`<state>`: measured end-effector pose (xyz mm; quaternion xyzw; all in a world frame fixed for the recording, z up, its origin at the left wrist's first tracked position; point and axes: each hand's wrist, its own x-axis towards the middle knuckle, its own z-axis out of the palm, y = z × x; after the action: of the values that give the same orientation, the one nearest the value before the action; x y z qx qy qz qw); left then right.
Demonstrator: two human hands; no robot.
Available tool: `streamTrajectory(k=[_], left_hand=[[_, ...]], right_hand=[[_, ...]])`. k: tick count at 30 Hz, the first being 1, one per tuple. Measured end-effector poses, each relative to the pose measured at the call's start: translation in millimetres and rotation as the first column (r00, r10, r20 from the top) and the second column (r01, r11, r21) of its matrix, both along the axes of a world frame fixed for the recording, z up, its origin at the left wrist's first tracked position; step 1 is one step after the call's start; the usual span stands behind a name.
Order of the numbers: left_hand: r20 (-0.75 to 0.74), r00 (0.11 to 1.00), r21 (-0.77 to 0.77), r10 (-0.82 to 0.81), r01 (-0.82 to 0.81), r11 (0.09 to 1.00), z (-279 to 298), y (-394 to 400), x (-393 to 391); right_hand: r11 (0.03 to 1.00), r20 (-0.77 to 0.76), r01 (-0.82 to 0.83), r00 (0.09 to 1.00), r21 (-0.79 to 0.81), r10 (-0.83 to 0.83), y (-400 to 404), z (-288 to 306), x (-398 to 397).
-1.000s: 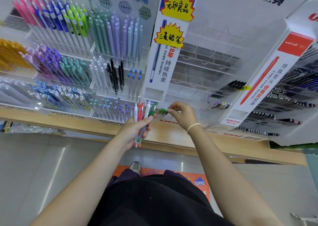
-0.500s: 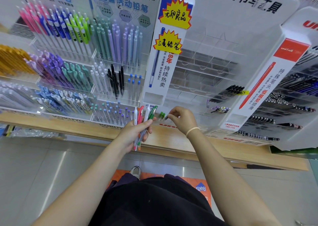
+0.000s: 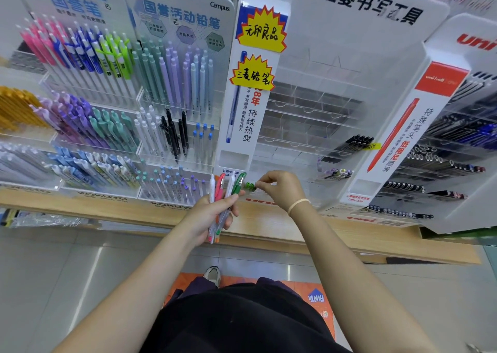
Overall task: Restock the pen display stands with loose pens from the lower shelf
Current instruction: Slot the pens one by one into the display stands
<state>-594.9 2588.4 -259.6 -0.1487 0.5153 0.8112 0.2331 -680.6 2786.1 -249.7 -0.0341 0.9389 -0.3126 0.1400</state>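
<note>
Loose pens (image 3: 224,205): a small bunch, with white, pink-red, clear and green clips, stands roughly upright in the left hand (image 3: 208,217), whose fingers and thumb are curled round the barrels; clip ends up, tips down, below the palm; the bunch is in front of the wooden shelf (image 3: 134,210) edge, just beside the foot of the white Uni display stand (image 3: 309,89). Green pen (image 3: 250,186): only its bright green end shows, pinched by the fingertips of the right hand (image 3: 281,191); it sits at the bottom front row of the Uni stand, touching or very near the green clip in the bunch; whether it is seated in a slot cannot be told. Right wrist carries a pale band (image 3: 298,205). Uni stand: clear tiers largely unfilled in the centre; black pens (image 3: 349,147) in one compartment on the right side, a few purple-tipped pens (image 3: 337,174) in the tier below. Kokuyo stand (image 3: 113,105), to the left on the same shelf: compartments holding pink, blue, green, purple, teal, white and black pens. Yellow starburst labels (image 3: 262,34) are fixed to the narrow panel between the two stands. Below: grey tiled floor (image 3: 53,272), an orange mat (image 3: 314,296), one shoe (image 3: 212,274).
</note>
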Motion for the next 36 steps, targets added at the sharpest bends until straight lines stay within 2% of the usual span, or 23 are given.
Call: streamTrajectory(k=[2,4,5,8,13,16,20,23,25,28,31,36], left_hand=[[-0.008,1.000,0.008,-0.030,0.030,1.000,2,1,-1],[-0.022,0.998,-0.010,-0.060,0.059,0.998,5,5,-3],[-0.024,0.997,-0.032,-0.067,0.066,0.997,6,8,-4],[0.005,0.998,-0.114,-0.061,0.062,0.992,8,21,-7],[-0.011,0.999,-0.171,-0.040,0.038,0.984,8,28,-8],[-0.027,0.999,-0.157,-0.042,0.037,0.987,10,28,-10],[0.032,0.999,-0.192,-0.021,0.026,0.981,4,24,-11],[0.046,0.999,-0.221,-0.007,0.017,0.975,-1,22,-9],[0.054,0.999,-0.212,0.005,0.007,0.977,-1,23,-10],[0.052,0.999,-0.175,-0.007,0.016,0.984,4,23,-13],[0.051,0.999,-0.140,0.001,0.006,0.990,8,23,-14],[0.058,0.997,-0.106,0.055,-0.049,0.993,7,22,-11]], right_hand=[[0.973,-0.035,0.114,0.992,-0.200,-0.124,1,14,9],[0.854,0.108,0.248,0.969,-0.458,-0.224,-1,29,18],[0.796,0.202,0.287,0.957,-0.533,-0.209,-1,36,21],[0.737,0.350,0.321,0.929,-0.594,-0.122,-1,45,26],[0.630,0.464,0.403,0.883,-0.664,-0.075,7,45,31],[0.559,0.445,0.440,0.885,-0.703,-0.137,10,43,32],[0.467,0.345,0.445,0.894,-0.764,-0.286,22,54,23],[0.515,0.196,0.379,0.906,-0.769,-0.374,28,61,15],[0.607,0.068,0.312,0.918,-0.731,-0.391,29,60,11],[0.740,-0.072,0.207,0.943,-0.639,-0.326,27,50,7],[0.826,-0.071,0.173,0.966,-0.537,-0.249,23,35,10],[0.888,0.023,0.186,0.981,-0.420,-0.194,18,2,17]])
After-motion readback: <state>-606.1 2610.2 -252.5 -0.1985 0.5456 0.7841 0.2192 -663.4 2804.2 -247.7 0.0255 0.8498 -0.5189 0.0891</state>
